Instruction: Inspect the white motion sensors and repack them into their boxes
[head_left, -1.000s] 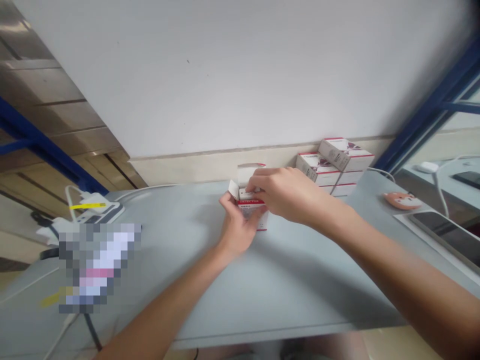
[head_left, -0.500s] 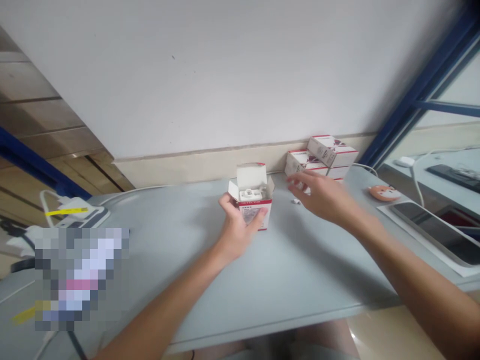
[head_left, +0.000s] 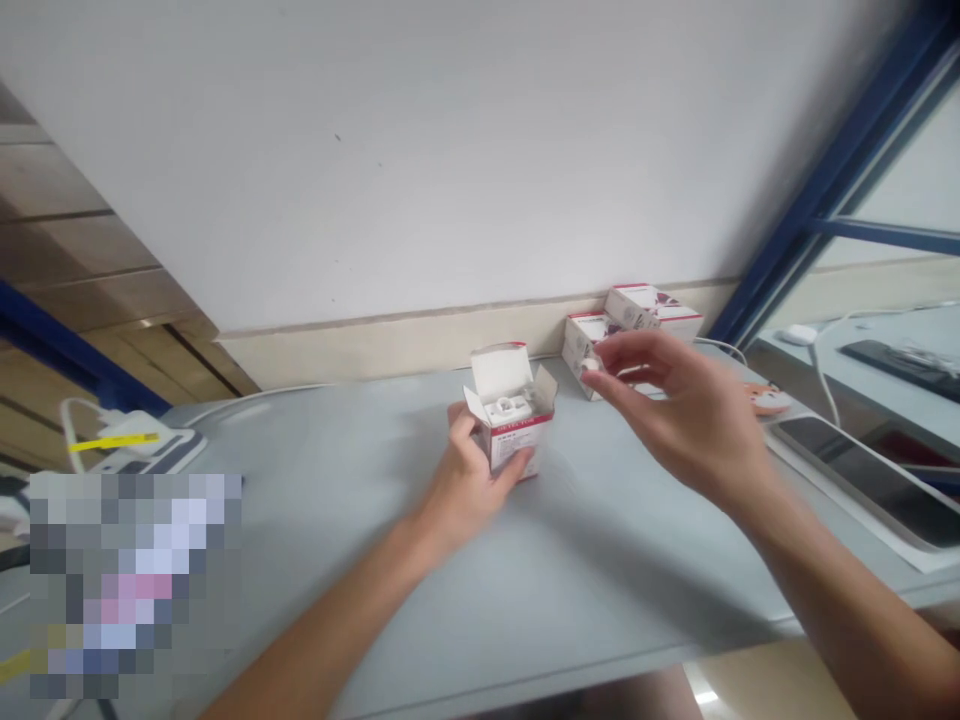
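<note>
grey table (head_left: 551,600) | stacked boxes (head_left: 630,308) overlapped | hands: left (head_left: 471,478) clamping carton (head_left: 517,438), right (head_left: 686,415) pinching white piece (head_left: 590,366)

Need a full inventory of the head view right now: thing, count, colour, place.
Open box: one, white and red, centre
Parts: count unclear, white, inside open box
Small piece: one, white, right of open box
Closed boxes: at least two, white and red, by wall (one, pale grey, back)
Lump: one, orange, right, partly hidden
Slab: one, black, right
Power strip: one, white, left
Cables: several, mostly white, both sides
Pixelated patch: one, mixed colours, left
Blue bars: several, blue, both sides
Panels: several, brown, left
Table: one, grey-blue, below
Left hand: one, holding open box
Right hand: one, pinching small piece
</note>
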